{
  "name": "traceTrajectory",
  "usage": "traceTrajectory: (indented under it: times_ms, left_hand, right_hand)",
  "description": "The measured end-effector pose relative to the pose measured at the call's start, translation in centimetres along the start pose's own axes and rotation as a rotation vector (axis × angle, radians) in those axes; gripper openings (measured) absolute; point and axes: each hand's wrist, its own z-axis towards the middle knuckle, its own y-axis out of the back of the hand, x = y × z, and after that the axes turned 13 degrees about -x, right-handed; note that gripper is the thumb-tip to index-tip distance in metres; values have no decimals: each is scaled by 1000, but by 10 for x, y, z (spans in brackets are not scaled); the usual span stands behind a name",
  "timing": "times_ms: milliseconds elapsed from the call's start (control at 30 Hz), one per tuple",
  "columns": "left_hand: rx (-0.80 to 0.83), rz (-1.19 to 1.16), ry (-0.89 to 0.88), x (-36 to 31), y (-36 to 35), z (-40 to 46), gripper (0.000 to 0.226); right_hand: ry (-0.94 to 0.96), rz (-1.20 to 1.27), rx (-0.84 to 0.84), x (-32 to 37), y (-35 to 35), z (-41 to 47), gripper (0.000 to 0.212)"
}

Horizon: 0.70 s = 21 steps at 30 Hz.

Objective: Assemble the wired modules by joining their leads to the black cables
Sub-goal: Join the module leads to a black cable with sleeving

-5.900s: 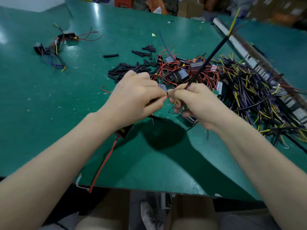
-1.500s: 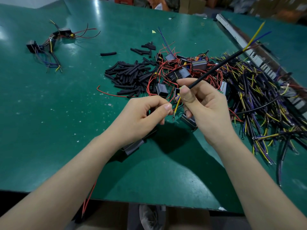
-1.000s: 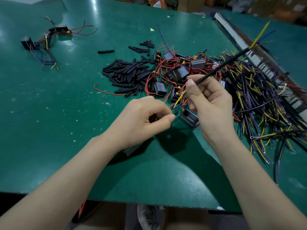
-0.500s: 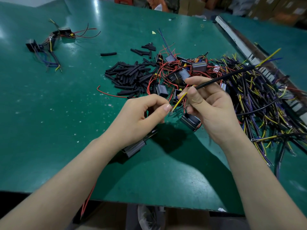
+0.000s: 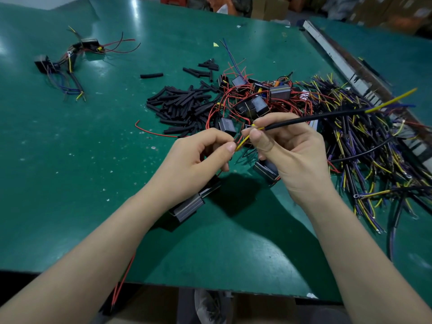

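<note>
- The black cable (image 5: 311,117) is held above the middle of the bench (image 5: 70,148), its length running toward 2 o'clock and ending in bare yellow and blue leads.
- The right hand (image 5: 289,150) has its grip closed on the cable's near end, thumb and forefinger pinching it; a yellow lead (image 5: 243,141) sticks out toward 8 o'clock.
- The left hand (image 5: 196,160) has a narrow grip, thumb and forefinger pinching thin red wire right at the yellow lead's tip.
- A grey module (image 5: 189,206) shows beneath the left wrist, at 7 o'clock from the pinch; whether it touches the bench cannot be told.
- At 12 o'clock lies a heap of modules with red leads (image 5: 257,101).
- At 10 o'clock, a pile of black sleeves (image 5: 182,106).
- At 3 o'clock, a mass of black cables (image 5: 364,148).
- Far off at 10 o'clock, finished assemblies (image 5: 70,61).
</note>
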Motion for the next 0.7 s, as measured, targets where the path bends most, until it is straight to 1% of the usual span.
traceTrajectory:
  times_ms: [333,533,700]
  left_hand:
    - [20,17,-17,1,2,0,10]
    - [37,1,12,-1,0,0,12]
    - [57,13,-4,0,1,-1,12]
  right_hand:
    - [30,-22,-62,-2,-1,-3,9]
    - [30,-36,-48,1,-3,-4,15]
    - [57,-86,-115,-2,-5,-6,16]
